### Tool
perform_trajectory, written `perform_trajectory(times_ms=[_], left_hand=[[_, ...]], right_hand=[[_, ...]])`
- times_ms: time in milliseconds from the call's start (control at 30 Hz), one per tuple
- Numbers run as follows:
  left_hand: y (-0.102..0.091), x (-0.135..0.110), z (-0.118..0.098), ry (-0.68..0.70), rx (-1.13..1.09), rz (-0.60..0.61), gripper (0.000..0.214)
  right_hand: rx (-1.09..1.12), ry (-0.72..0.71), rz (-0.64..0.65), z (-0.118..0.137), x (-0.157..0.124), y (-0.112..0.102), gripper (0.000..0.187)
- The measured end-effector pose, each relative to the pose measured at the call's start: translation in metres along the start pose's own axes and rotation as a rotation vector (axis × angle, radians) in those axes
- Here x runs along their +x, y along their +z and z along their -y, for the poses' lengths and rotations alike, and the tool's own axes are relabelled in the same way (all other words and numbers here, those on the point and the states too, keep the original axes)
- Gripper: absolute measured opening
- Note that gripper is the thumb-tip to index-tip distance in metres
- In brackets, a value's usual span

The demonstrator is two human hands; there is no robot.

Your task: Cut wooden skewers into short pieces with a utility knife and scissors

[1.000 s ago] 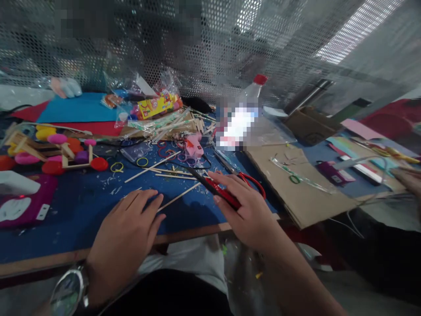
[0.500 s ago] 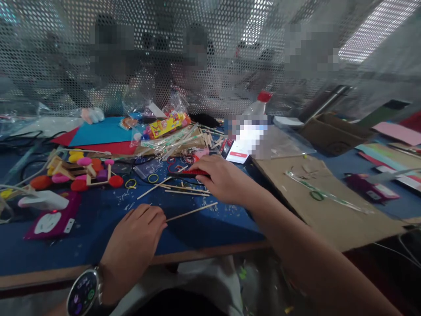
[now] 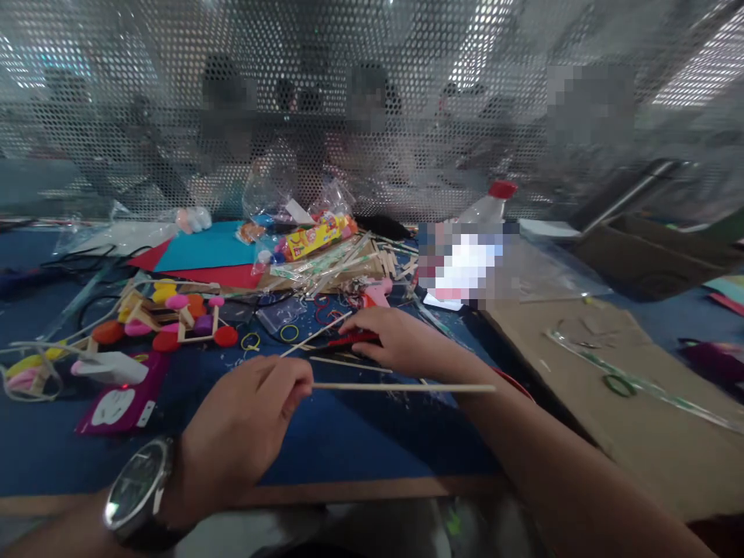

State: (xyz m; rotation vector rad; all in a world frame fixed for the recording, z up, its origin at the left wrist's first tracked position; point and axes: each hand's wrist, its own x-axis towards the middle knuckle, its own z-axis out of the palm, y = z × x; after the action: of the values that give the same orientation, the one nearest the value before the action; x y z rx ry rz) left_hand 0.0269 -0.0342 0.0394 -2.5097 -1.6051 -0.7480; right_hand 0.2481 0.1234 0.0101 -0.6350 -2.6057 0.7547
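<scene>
The blue counter (image 3: 360, 457) is strewn with craft pieces (image 3: 174, 318) and backed by a perforated panel (image 3: 407, 167), through which people (image 3: 224, 116) are only dimly seen. Its right side is covered by a cardboard sheet (image 3: 587, 387). Above the near middle, a wooden stick (image 3: 401, 387) is pinched by the left hand (image 3: 244, 426), its left end hidden. A red-and-black tool (image 3: 354, 339) is partly covered by the right hand (image 3: 401, 341), fingers curled; whether it is gripped cannot be told. A purple object (image 3: 712, 356) is cut off at right.
</scene>
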Motion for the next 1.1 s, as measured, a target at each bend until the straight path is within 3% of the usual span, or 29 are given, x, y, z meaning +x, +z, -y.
perform_trajectory(times_ms=[67, 233, 500, 867, 1000, 1100], left_hand=[[-0.004, 0.017, 0.005, -0.032, -0.054, -0.025, 0.017], [0.006, 0.043, 0.017, -0.065, -0.129, -0.041, 0.014], [0.031, 0.028, 0.028, -0.023, -0.265, -0.044, 0.020], [0.039, 0.019, 0.025, 0.000, -0.459, 0.095, 0.028], [0.038, 0.019, 0.025, -0.011, -0.576, 0.156, 0.022], [0.036, 0.018, 0.026, -0.046, -0.670, 0.206, 0.024]], right_hand=[[0.075, -0.040, -0.033, 0.000, 0.001, 0.001, 0.028], [0.340, -0.147, -0.130, 0.012, -0.001, 0.003, 0.061], [0.685, 0.017, -0.246, 0.027, -0.006, 0.025, 0.060], [0.772, 0.096, -0.112, 0.032, -0.010, 0.040, 0.055], [0.758, 0.089, -0.057, 0.040, -0.005, 0.034, 0.055], [0.752, 0.170, -0.006, 0.051, 0.002, 0.026, 0.059]])
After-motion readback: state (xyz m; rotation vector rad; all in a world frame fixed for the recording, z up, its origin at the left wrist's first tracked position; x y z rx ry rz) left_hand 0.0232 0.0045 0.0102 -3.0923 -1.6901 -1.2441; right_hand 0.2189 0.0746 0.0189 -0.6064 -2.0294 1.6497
